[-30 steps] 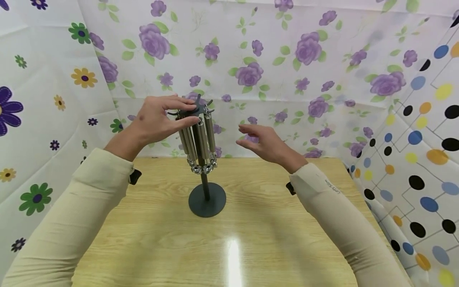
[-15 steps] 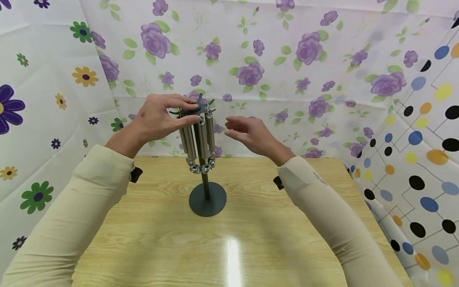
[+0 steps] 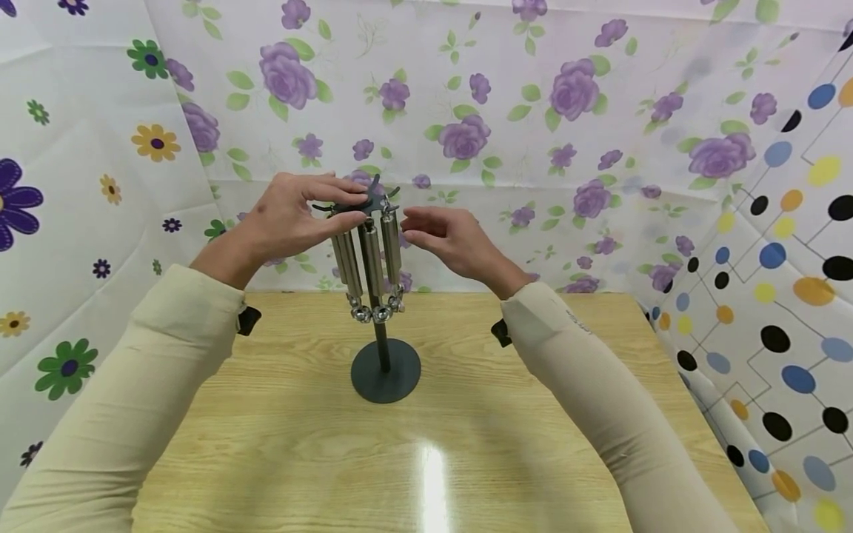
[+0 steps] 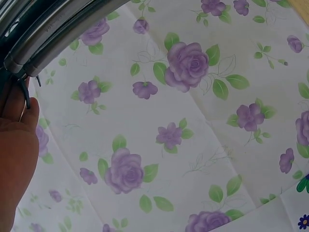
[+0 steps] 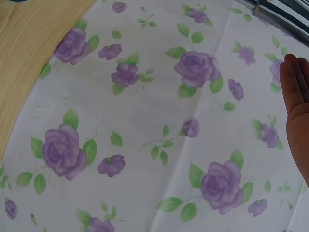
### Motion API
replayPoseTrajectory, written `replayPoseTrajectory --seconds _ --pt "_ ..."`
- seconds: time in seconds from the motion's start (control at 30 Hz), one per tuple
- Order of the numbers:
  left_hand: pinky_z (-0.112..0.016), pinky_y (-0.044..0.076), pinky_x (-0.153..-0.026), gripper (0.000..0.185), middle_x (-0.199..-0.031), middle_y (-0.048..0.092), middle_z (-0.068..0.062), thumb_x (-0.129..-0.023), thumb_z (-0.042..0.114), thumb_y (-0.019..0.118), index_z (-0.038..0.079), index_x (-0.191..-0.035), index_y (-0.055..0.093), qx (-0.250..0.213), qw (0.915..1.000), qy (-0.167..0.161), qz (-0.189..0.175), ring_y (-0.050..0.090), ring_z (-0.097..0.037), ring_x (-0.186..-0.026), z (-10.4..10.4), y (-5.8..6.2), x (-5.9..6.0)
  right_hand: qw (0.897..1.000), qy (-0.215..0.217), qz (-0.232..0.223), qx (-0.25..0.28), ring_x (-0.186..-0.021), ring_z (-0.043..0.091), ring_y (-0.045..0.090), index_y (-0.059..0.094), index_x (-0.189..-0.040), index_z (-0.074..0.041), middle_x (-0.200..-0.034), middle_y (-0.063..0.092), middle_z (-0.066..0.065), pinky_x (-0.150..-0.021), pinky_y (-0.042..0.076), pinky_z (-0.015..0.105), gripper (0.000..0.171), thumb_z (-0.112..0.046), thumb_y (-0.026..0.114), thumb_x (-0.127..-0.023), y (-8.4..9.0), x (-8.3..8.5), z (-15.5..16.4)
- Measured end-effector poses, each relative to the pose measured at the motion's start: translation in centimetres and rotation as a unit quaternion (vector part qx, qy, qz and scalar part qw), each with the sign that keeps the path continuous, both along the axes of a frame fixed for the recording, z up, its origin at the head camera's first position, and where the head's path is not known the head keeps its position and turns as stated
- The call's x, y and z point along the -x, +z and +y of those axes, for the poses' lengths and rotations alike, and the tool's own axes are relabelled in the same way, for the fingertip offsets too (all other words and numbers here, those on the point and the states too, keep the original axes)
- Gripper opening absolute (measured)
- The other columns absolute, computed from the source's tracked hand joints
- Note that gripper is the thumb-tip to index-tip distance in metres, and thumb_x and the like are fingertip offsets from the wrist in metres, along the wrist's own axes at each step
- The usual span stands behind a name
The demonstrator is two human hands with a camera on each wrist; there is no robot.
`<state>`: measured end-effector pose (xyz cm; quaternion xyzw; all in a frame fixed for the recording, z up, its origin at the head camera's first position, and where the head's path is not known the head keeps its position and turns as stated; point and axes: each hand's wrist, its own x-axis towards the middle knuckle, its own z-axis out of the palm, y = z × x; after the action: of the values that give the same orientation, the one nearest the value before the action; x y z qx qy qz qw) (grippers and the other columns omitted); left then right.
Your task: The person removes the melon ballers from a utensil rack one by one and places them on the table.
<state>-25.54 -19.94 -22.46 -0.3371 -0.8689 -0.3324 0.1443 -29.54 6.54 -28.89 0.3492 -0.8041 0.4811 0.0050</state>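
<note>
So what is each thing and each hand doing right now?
Stand: upright on the table.
Metal tubes: hanging from the stand's top.
Left hand: fingers curled over the top hooks, gripping them.
Right hand: open, fingers close beside the tubes; contact unclear.

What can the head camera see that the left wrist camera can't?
Only the head view shows the wooden table, the stand's round base, the right hand and both sleeves. Only the left wrist view shows the clips at the tube tops up close. Both show the left hand, the silver tubes and the purple rose cloth.
</note>
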Motion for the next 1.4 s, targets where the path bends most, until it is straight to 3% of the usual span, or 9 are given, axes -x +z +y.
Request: replayPoseTrajectory --seconds 0.27,0.5,0.83,1.07,1.23,1.4 --pt "-0.044 0.022 -0.119 0.026 -0.129 0.064 -0.020 -0.092 0.003 0.071 -0.002 -0.118 0.073 -0.017 0.9991 -0.040 -0.004 0.034 -0.041 -0.142 -0.3 0.2 0.3 1.000 0.027 -0.011 0.012 -0.119 0.020 0.063 0.056 -0.141 -0.002 -0.132 0.064 0.012 -0.097 0.050 0.031 0.042 -0.013 0.061 -0.101 -0.1 0.0 -1.0" --pt "-0.037 0.022 -0.119 0.024 -0.127 0.065 -0.022 -0.091 -0.002 0.070 -0.005 -0.115 0.073 -0.027 0.9979 -0.059 -0.006 0.040 -0.041 -0.140 -0.2 0.5 0.2 0.999 0.028 -0.019 0.015 -0.115 0.018 0.064 0.058 -0.139 -0.003 -0.129 0.065 0.010 -0.096 0.051 0.030 0.038 -0.012 0.060 -0.102 -0.1 0.0 -1.7" --pt "-0.037 0.022 -0.119 0.024 -0.128 0.064 -0.022 -0.092 -0.002 0.069 -0.005 -0.116 0.073 -0.029 0.9976 -0.062 -0.014 0.040 -0.040 -0.139 -0.2 0.5 0.3 1.000 0.001 0.002 0.010 -0.097 0.018 0.067 0.064 -0.126 0.000 -0.109 0.069 0.010 -0.086 0.053 0.032 0.028 -0.010 0.063 -0.100 0.3 0.0 -1.2" --pt "-0.046 0.024 -0.118 0.026 -0.131 0.062 -0.020 -0.092 0.003 0.071 -0.002 -0.118 0.072 -0.023 0.9985 -0.033 -0.037 0.033 -0.039 -0.143 -0.2 0.5 0.2 1.000 -0.027 0.015 -0.003 -0.097 0.021 0.067 0.064 -0.125 -0.001 -0.109 0.068 0.010 -0.086 0.053 0.033 0.028 -0.012 0.065 -0.099 0.8 0.0 -0.3" --pt "-0.050 0.032 -0.113 0.026 -0.132 0.063 -0.017 -0.093 0.006 0.071 0.000 -0.119 0.073 -0.019 0.9987 -0.026 -0.039 0.040 -0.036 -0.141 -0.3 0.4 0.3 0.999 -0.042 0.017 -0.001 -0.095 0.024 0.067 0.066 -0.121 -0.002 -0.105 0.068 0.010 -0.084 0.053 0.035 0.024 -0.012 0.066 -0.098 0.7 -0.1 0.3" --pt "-0.050 0.038 -0.109 0.027 -0.133 0.063 -0.016 -0.096 0.010 0.069 0.001 -0.121 0.072 -0.015 0.9987 -0.026 -0.041 0.046 -0.032 -0.137 -0.3 0.4 0.5 0.998 -0.063 0.007 0.000 -0.093 0.019 0.066 0.066 -0.118 -0.003 -0.105 0.068 0.009 -0.084 0.053 0.035 0.023 -0.014 0.067 -0.098 -0.3 -0.2 1.1"
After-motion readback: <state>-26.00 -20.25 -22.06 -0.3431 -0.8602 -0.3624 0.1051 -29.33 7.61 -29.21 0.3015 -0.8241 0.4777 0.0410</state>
